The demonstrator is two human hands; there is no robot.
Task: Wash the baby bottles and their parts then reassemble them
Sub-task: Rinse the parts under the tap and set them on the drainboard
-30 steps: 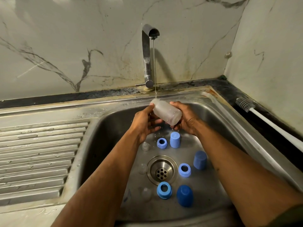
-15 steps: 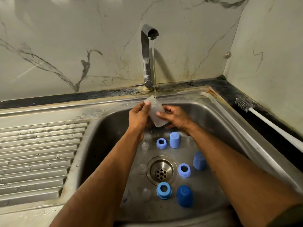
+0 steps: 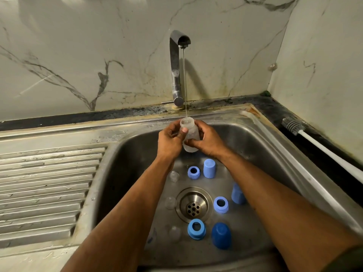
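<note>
A clear baby bottle stands upright over the sink, mouth up under a thin stream from the tap. My left hand grips its left side, thumb across the front. My right hand holds its right side and lower part. On the sink floor lie three blue screw rings, three blue caps and clear teats.
The steel sink has a round drain in its middle. A ribbed draining board lies on the left. A white bottle brush rests on the dark counter at the right, by the marble wall.
The bottle has turned from lying tilted on its side to standing upright with its mouth under the stream. Both hands shifted up with it.
</note>
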